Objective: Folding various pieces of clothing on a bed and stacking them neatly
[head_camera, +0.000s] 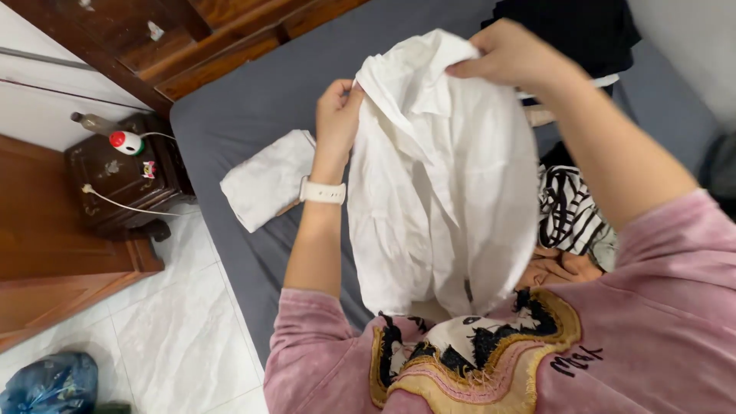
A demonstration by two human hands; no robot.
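garment: white collared shirt (pixel 441 184), held up over the grey bed (pixel 253 100), hanging from the collar area down toward the person's chest

left hand (pixel 337 111): fingers closed in a pinch on the shirt's left upper edge, just beside the collar; white wristband (pixel 322 191) below it on the forearm

right hand (pixel 510 54): fingers curled shut over the top of the shirt at the collar fold, higher than the left hand and farther from the body

shirt position: entirely off the bed, front of it facing the camera, lower hem bunched near the pink sweater (pixel 613 345); whether the hem touches the sweater I cannot tell

near the shirt: a folded white cloth (pixel 264 184) lies on the bed to the shirt's left; a black-and-white striped garment (pixel 567 215) lies to its right, partly hidden by the forearm; dark clothes (pixel 567 27) sit beyond the shirt at the far side of the bed

risk 1: both grips are small pinches near the collar, so a slackened finger could let one shoulder drop and the fabric twist

risk 2: the hanging hem is out of direct sight, so it may fold under itself and crease if laid down as is

risk 3: lowered to the right, the shirt could land on the striped garment and tangle with it

risk 4: uneven hand heights may leave the collar skewed
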